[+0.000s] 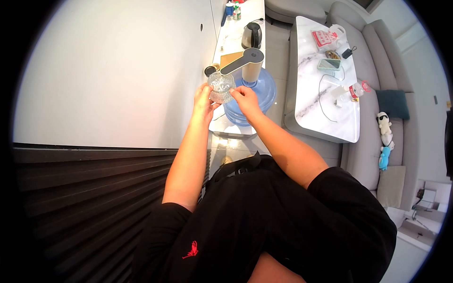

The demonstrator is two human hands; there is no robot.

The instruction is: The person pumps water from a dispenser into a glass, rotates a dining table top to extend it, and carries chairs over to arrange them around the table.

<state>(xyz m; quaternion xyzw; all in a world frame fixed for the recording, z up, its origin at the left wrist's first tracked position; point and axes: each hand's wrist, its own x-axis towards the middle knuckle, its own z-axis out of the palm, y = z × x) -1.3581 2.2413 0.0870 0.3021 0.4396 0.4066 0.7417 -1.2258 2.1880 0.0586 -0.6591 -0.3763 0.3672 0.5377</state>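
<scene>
Head view: both hands, left [204,101] and right [246,100], clamp a clear, textured glass bowl [221,88] between them, beneath the spout of a pump [250,60] topping a translucent blue water jug [264,89]. Whether the bowl contains water, I cannot tell.

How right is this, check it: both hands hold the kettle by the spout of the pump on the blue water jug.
Wrong item: in the head view, the left hand and right hand hold a clear glass; the kettle stands beyond. It is by the spout of the pump on the blue water jug.
</scene>
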